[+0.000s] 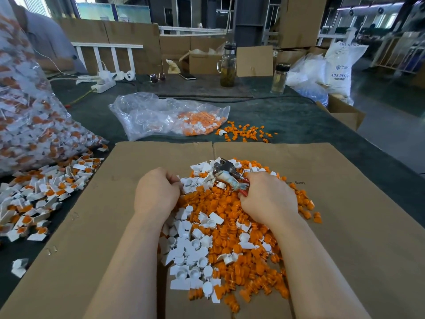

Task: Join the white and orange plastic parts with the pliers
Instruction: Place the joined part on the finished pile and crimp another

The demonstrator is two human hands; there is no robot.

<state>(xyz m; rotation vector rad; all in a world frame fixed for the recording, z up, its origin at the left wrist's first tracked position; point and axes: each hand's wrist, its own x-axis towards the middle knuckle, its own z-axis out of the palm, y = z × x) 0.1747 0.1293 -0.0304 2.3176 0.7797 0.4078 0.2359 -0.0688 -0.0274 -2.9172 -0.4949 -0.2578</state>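
Parts: where cardboard [345, 226] covers the bench [287, 120], mixed white parts [190, 256] and orange parts [230, 203] heaped between the forearms.
Pliers: pliers [226, 174] over the far end of the heap, red handles in the right hand [266, 199], head pointing far-left.
Right grip: curled tight round the handles.
Left grip: left hand [157, 192] curled at the heap's edge; contents hidden, cannot tell.
Left side: joined pieces [39, 199] spilled beside a full clear sack [27, 111].
Beyond: open bag [161, 116] with orange parts, more loose just right of it.
Far bench: power strip [103, 85], sunglasses [158, 77], phone [187, 76], jug [228, 65], bottle [279, 78].
Room: cardboard boxes [202, 56], white resin sack [340, 67], factory hall behind.
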